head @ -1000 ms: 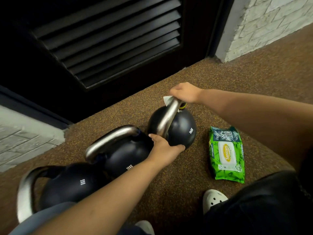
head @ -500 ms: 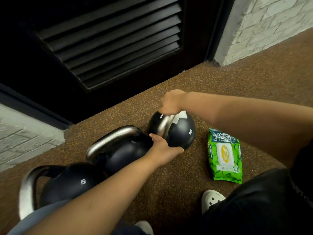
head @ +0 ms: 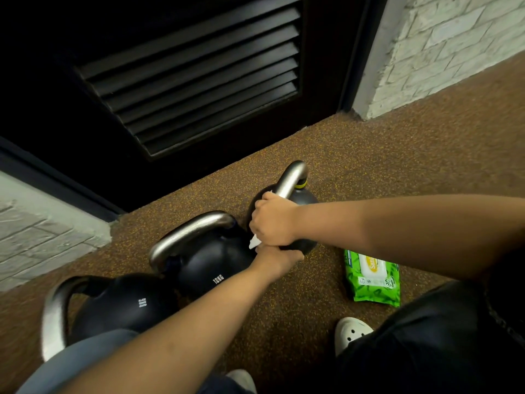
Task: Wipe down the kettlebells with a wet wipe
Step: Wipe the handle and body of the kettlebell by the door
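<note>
Three black kettlebells with steel handles stand in a row on the floor. The far kettlebell (head: 305,199) has its handle sticking up behind my hands. My right hand (head: 272,220) is curled on its near side, holding a white wet wipe (head: 253,241) against the ball; only the wipe's corners show. My left hand (head: 279,255) grips the lower front of the same kettlebell, just below my right hand. The 12 kg kettlebell (head: 210,260) sits in the middle and the 8 kg kettlebell (head: 125,305) is nearest, at the lower left.
A green pack of wet wipes (head: 372,278) lies on the brown speckled floor to the right of the kettlebells. A black louvred door (head: 184,81) stands behind them, with white brick walls either side. My white shoe (head: 350,332) is at the lower right.
My right hand with the wipe has come down from the top of the handle to the near side of the far kettlebell's ball. My left hand has kept its grip there.
</note>
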Demonstrator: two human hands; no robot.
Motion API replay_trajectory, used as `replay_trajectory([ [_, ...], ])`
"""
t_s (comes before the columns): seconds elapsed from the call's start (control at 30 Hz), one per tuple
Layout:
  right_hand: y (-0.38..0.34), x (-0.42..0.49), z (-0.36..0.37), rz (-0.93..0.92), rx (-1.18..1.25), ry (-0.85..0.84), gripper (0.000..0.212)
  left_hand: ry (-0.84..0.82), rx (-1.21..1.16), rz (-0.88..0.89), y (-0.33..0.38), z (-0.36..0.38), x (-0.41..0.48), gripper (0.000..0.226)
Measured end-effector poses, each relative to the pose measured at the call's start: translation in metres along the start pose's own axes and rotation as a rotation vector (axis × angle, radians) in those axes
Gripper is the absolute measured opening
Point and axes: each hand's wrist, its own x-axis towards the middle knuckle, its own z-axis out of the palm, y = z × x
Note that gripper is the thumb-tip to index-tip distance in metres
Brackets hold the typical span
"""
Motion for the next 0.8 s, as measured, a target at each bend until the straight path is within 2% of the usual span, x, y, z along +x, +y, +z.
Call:
replay_trajectory([
  [0.07,0.007,-0.004,0.002,-0.067,0.026,0.072,0.031,0.013,-0.04,0.001,0.001,0.0,-0.002,0.065],
  [0.17,0.029,-0.01,0.014,-0.168,0.129,0.262,0.03,0.053,-0.048,-0.027,0.005,-0.005,-0.005,0.101],
  [0.27,0.055,-0.015,0.029,-0.182,0.24,0.39,0.03,0.099,0.031,0.037,0.008,-0.008,-0.012,0.103],
  [0.4,0.079,-0.021,0.033,-0.014,0.34,0.424,0.047,0.129,0.126,0.174,0.013,-0.005,-0.013,0.107],
  [0.53,0.099,-0.019,0.039,0.169,0.524,0.411,0.043,0.12,0.196,0.195,0.013,-0.003,-0.01,0.11],
  [0.63,0.112,-0.02,0.044,0.401,0.905,0.348,0.04,0.105,0.211,0.205,0.013,-0.005,-0.009,0.114],
  [0.73,0.116,-0.026,0.049,0.69,1.299,0.211,0.054,0.088,0.225,0.191,0.013,-0.008,-0.007,0.117],
  [0.8,0.119,-0.027,0.054,0.779,1.428,0.129,0.058,0.076,0.242,0.19,0.013,-0.01,-0.007,0.119],
])
